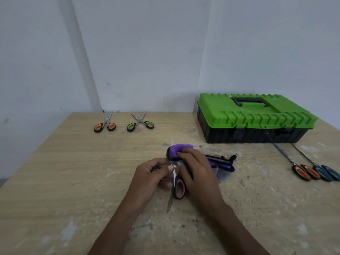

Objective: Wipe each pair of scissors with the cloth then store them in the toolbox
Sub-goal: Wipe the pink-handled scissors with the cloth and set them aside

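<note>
At the table's middle my left hand (153, 174) grips a pair of scissors with pink-and-black handles (179, 188); one handle loop shows below my fingers. My right hand (197, 168) holds a purple cloth (179, 149) wrapped over the blades, and a blade tip pokes out above the cloth. The green-lidded toolbox (253, 116) stands with its lid down at the back right. Orange-handled scissors (104, 126) and green-handled scissors (140, 124) lie at the back left. Another orange pair (305, 172) and a blue pair (327, 173) lie at the right.
The worn wooden table (73, 181) ends against a white wall. A black object (220, 160) lies just behind my right hand, partly hidden. The blades of the right-hand scissors reach toward the toolbox front.
</note>
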### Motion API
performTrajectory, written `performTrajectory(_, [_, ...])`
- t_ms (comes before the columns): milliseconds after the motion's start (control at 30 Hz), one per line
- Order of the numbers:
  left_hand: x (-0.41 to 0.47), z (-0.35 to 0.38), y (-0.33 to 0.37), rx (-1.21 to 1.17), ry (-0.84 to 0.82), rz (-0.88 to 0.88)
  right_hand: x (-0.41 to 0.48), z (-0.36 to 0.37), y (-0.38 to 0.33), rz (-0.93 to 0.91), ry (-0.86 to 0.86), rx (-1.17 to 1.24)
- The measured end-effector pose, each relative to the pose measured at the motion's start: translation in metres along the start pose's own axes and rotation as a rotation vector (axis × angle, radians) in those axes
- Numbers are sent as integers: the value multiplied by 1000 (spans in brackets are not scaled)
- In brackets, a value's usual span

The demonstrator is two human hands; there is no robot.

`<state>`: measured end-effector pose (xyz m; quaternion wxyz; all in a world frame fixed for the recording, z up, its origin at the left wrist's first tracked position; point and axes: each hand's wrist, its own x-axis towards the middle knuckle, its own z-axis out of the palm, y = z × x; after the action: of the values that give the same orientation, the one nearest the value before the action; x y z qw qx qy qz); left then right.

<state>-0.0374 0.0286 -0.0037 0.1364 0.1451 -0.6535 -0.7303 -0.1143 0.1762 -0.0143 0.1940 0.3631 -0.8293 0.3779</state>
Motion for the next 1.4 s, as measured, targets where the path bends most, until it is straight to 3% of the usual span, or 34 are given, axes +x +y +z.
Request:
performTrajectory(100, [0, 1, -2, 39, 0, -5, 9, -6, 9, 83, 43, 18])
performTrajectory(267, [1, 2, 1, -69, 7, -15, 15, -15, 15, 446, 202, 336])
performTrajectory(433, [2, 4, 4, -104, 21, -22, 13, -21, 5, 574, 15, 834])
performTrajectory(633, [-1, 3, 5, -53, -27, -19, 17, -17, 4, 640, -131, 1046])
performTrajectory(933, [-1, 6, 4, -7, -57, -8, 20, -15, 2, 814, 175, 1149])
performTrajectory(1067, [-1, 3, 3, -30, -39, -2, 22, -21, 15, 804, 361, 1187])
performTrajectory(1133, [-1, 2, 4, -62, -20, -2, 19, -23, 18, 768, 291, 1141])
performTrajectory(1267, [-2, 5, 5, -52, -33, 12, 11, -17, 2, 600, -116, 983])
performTrajectory(1333, [-2, 5, 4, -11, -28, 32, 11, -14, -5, 539, -140, 889])
performTrajectory(1400, [-1, 4, 4, 0, -23, 36, 15, -13, -3, 599, -58, 926])
